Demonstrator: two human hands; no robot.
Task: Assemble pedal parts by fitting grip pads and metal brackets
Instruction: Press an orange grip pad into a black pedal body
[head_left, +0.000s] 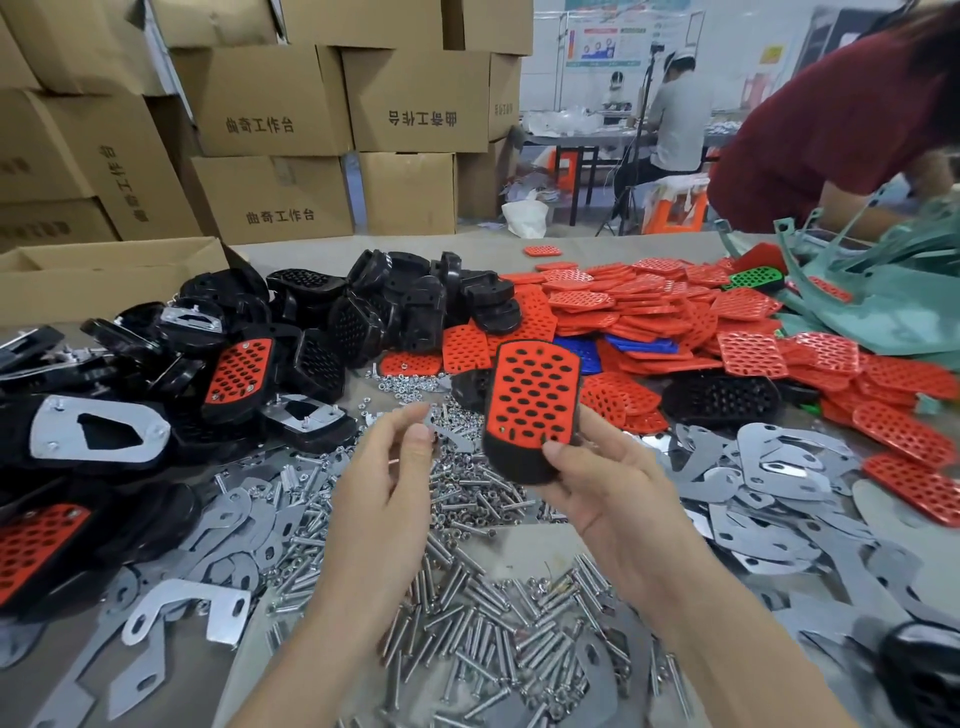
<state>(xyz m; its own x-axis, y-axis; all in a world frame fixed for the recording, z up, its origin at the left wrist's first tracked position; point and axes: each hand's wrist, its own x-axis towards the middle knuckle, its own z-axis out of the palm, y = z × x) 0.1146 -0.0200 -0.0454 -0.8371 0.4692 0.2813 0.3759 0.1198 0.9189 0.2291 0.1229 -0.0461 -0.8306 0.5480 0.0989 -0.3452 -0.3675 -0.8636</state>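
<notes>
My right hand (602, 483) grips a black pedal (530, 410) by its lower end, held upright above the table with a red perforated grip pad fitted in its face. My left hand (389, 467) hovers just left of it, fingers loosely curled with thumb and forefinger close together; whether they pinch a small part is unclear. Beneath both hands lies a heap of bolts and nuts (467, 597). Flat metal brackets (769, 467) are spread to the right.
Black pedal bodies (363, 306) pile at the back left, some assembled ones (98, 436) at the left. Loose red pads (675, 306) heap at the back right. A person in a red top (831, 130) leans over the far right corner. Cardboard boxes (270, 104) stand behind.
</notes>
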